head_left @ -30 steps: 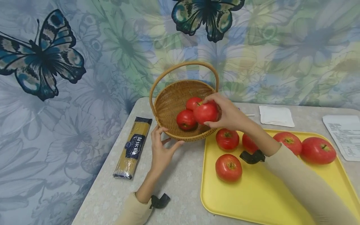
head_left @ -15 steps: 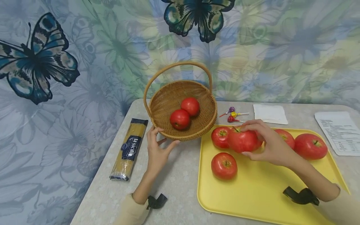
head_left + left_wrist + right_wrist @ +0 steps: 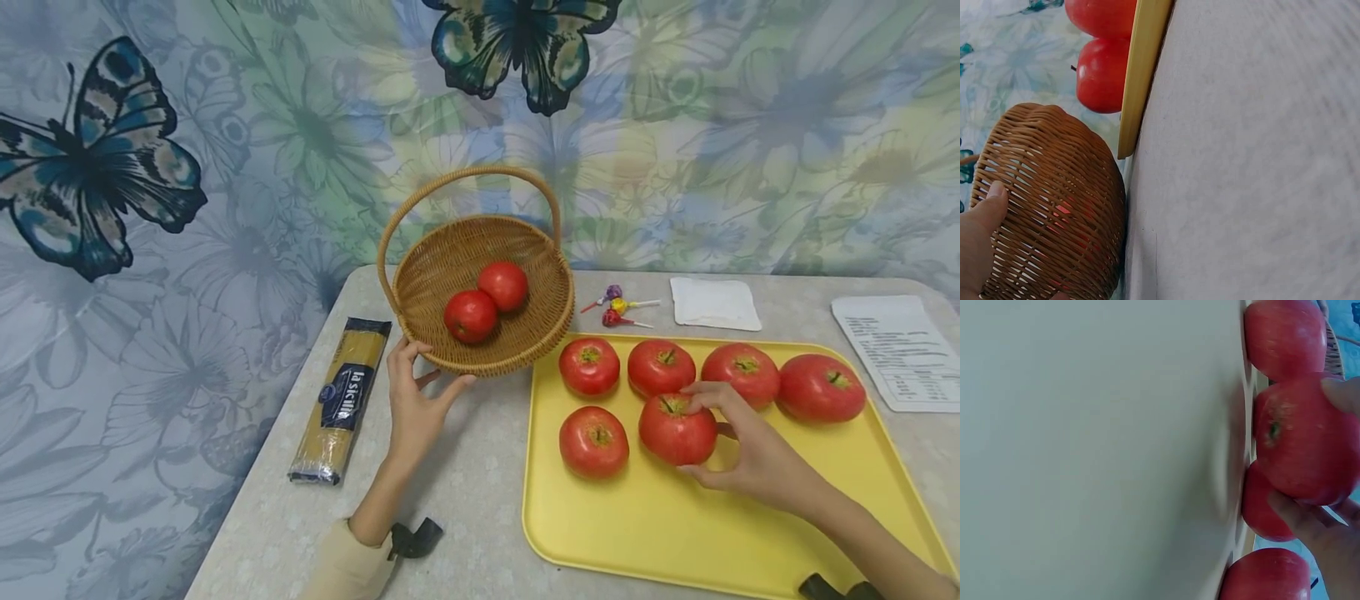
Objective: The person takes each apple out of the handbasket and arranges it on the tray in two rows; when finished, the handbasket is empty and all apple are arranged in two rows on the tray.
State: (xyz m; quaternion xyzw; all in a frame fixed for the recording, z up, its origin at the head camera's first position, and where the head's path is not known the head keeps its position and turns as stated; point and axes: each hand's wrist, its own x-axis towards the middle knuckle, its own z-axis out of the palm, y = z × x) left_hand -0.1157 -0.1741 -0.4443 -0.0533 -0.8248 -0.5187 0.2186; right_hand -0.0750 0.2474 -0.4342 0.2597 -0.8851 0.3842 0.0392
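My left hand (image 3: 416,412) holds the lower front rim of a wicker basket (image 3: 431,275), which is tilted so its inside faces me. Two red apples, one in front (image 3: 470,317) and one behind (image 3: 503,285), lie inside it, touching. In the left wrist view the thumb presses the basket's woven side (image 3: 1054,187). Over the yellow tray (image 3: 637,533), my right hand (image 3: 757,462) grips a red apple (image 3: 677,433) between thumb and fingers. The right wrist view shows that apple (image 3: 1304,440) close to the tray surface; whether it touches is unclear.
Several more apples stand on the tray: one at front left (image 3: 594,443), others in a back row (image 3: 662,367). Left of the basket lies a spaghetti packet (image 3: 347,400). Lollipops (image 3: 617,307), a white packet (image 3: 715,304) and a printed sheet (image 3: 896,350) lie behind and beside the tray.
My right hand has carried one apple out of the basket, rightward and toward me, over the tray's front row. The left hand still holds the basket tilted. The view has shifted slightly.
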